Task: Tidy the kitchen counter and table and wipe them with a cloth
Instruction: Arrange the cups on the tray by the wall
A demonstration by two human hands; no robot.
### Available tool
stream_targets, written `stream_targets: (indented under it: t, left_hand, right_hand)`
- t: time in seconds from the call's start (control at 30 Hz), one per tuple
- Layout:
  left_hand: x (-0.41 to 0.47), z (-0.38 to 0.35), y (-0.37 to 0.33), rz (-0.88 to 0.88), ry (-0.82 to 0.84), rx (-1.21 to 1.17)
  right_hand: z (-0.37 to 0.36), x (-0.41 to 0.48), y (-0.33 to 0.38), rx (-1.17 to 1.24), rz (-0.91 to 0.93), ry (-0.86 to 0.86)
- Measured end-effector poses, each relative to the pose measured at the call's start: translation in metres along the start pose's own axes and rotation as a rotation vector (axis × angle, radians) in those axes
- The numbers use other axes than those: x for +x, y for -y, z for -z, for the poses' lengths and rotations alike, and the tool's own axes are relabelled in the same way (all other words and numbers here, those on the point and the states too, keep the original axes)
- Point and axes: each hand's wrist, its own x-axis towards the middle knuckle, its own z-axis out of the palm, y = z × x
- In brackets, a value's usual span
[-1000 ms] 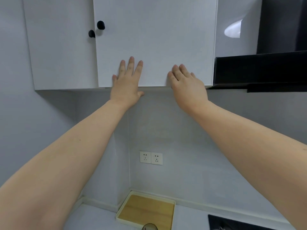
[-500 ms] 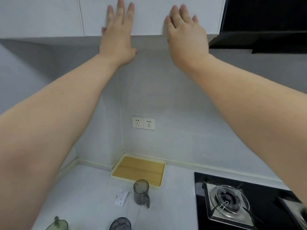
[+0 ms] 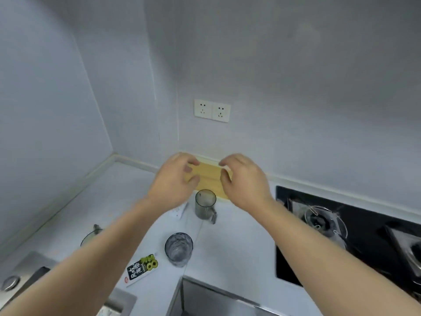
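Note:
My left hand [image 3: 174, 182] and my right hand [image 3: 245, 181] hover side by side above the white counter [image 3: 239, 245], fingers curled and apart, holding nothing. Between and behind them a wooden cutting board [image 3: 208, 176] lies flat against the back wall. Just below the hands stands a grey mug with a handle [image 3: 205, 204]. Nearer to me sits a clear textured glass [image 3: 178, 249]. A black and white snack packet [image 3: 141, 269] lies at the counter's front, and a small white item [image 3: 181, 210] shows under my left hand. No cloth is in view.
A black gas hob [image 3: 341, 226] fills the right side. A steel sink [image 3: 25, 272] sits at the lower left, with a glass lid [image 3: 91, 236] partly hidden by my left forearm. A double wall socket [image 3: 212, 110] is above the board.
Both hands have left the wall cupboard door and dropped down to just above the cutting board. My view has tilted from the cupboard down to the counter.

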Motion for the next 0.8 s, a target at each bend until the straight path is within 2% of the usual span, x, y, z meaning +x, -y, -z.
stream_targets:
  t: [0.07,0.17,0.3,0.47,0.6,0.8]
  left_hand:
    - [-0.028,-0.022,0.042,0.182,0.133,-0.012]
    - [-0.058,-0.044,0.084,0.293,0.304,0.034]
    - [-0.083,-0.059,0.107,0.356,0.453,0.163]
    - [-0.1,-0.079,0.115,0.311,0.604,0.341]
    - [-0.105,-0.091,0.121,0.318,0.622,0.469]
    - [-0.109,-0.097,0.132,0.404,0.685,0.529]
  right_hand:
    - [-0.041,-0.039,-0.009,0.037,-0.211,0.261]
    - [-0.085,-0.072,-0.019,0.077,-0.436,0.46]
    - [-0.12,-0.081,-0.029,0.168,-0.623,0.536]
    - [-0.161,-0.063,-0.048,0.314,-0.864,0.568]
    - [-0.203,-0.048,-0.072,0.364,-0.933,0.634]
    - [-0.237,-0.047,-0.087,0.294,-0.851,0.679]
